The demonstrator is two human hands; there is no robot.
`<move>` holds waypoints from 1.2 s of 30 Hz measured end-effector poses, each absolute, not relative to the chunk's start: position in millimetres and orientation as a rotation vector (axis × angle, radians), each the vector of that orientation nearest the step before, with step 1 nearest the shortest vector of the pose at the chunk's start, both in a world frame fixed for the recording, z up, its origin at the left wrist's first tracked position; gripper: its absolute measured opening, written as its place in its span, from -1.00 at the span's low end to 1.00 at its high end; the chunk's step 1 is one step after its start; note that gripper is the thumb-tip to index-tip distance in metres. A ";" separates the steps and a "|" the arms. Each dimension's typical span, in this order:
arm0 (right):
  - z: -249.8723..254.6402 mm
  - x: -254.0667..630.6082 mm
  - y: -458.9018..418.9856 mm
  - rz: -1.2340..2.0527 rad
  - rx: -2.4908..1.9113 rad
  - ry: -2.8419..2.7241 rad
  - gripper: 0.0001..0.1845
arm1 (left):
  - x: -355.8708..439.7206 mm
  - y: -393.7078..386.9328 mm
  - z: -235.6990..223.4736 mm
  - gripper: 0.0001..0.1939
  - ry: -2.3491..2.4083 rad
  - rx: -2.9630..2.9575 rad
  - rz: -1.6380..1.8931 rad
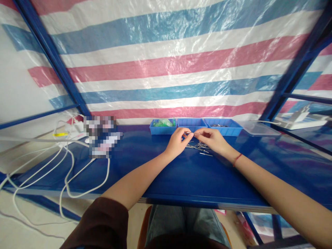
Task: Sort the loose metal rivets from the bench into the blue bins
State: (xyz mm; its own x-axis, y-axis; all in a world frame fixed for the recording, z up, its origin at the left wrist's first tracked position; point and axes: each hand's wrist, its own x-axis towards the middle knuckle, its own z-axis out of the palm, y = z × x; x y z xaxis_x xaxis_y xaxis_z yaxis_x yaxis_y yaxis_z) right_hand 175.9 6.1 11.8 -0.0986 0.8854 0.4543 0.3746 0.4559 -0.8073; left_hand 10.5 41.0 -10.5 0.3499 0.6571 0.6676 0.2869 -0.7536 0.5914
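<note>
My left hand and my right hand meet fingertip to fingertip over the table, just in front of the blue trays. Both are closed in a pinch. A thin metal pin shows at the left fingertips, and its end reaches toward the right ones. What the right fingers pinch is too small to tell apart from it. Beneath the hands lies a loose pile of slim metal pins, partly hidden by the fingers. One pin with a thicker section lies nearer to me.
Three blue trays stand in a row: the left tray holds green plastic, the right tray some metal pieces. A clear lid lies to their right. White cables sprawl at left beside blurred items. Blue frame posts flank the table.
</note>
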 end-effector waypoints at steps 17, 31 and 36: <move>13.1 282.6 30.2 -0.226 -1.753 -1.290 -0.68 | 9.3 34.4 -14.0 -0.78 1.142 2.689 0.656; 17.2 200.1 8.9 0.130 -1.328 -2.060 -0.74 | 9.3 36.2 -15.8 -0.76 1.151 2.697 0.760; 11.1 197.1 9.4 0.458 -1.207 -2.039 -0.78 | 9.3 44.1 -17.1 -0.74 1.119 2.545 0.953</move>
